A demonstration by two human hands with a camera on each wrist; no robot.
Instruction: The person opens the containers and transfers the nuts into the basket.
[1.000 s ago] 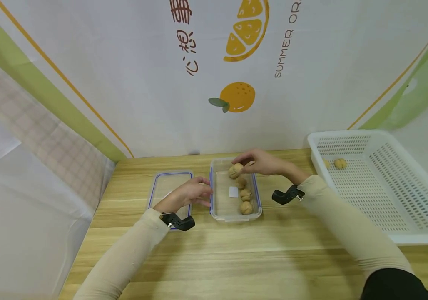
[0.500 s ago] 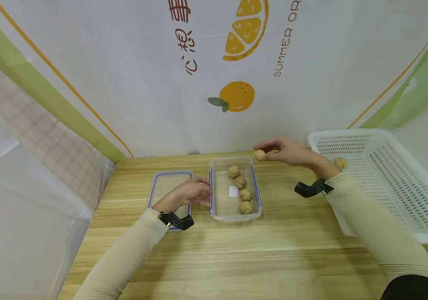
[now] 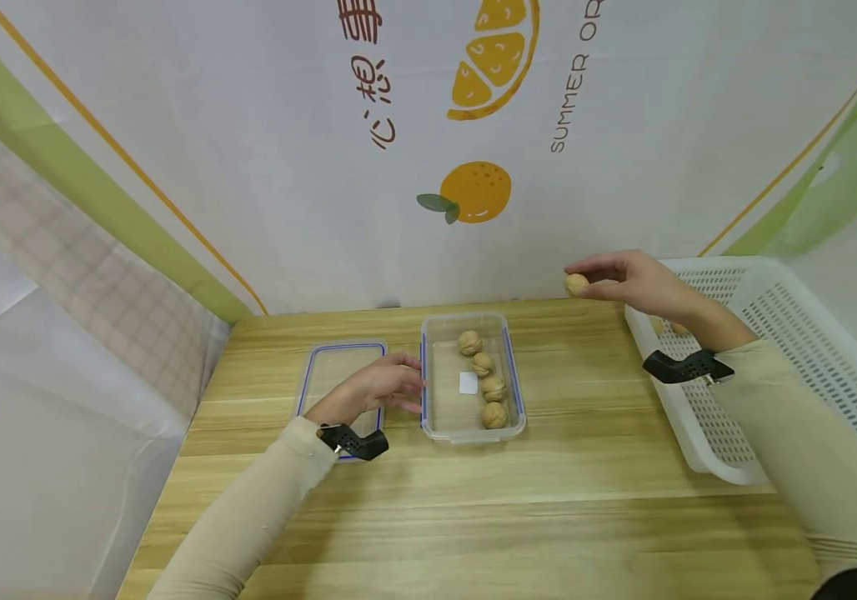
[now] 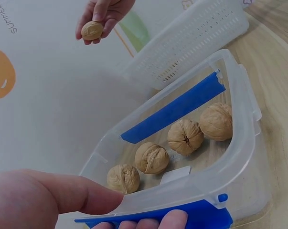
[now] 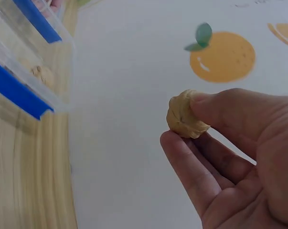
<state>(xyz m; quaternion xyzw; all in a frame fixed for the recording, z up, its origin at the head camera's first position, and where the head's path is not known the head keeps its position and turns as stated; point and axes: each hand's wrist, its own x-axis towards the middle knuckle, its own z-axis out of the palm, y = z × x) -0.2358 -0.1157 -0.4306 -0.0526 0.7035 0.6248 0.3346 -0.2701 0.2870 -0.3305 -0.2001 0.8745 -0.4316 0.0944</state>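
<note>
My right hand holds a walnut between thumb and fingertips, raised by the backdrop at the basket's left end. Several walnuts lie in a slanting row along the right side of a clear plastic box with blue edging. In the left wrist view the same row of walnuts shows inside the box. My left hand rests at the box's left wall, its thumb and fingertips by the blue strip. Part of the flat lid is hidden under that hand and wrist.
At the right stands a white slotted basket, partly covered by my right forearm. Walnuts lie near its left wall. A small white square is on the box's floor. A printed white cloth rises behind the wooden table.
My right hand has moved right and up from over the box toward the basket, carrying a walnut. The walnuts in the box and my left hand have stayed put.
</note>
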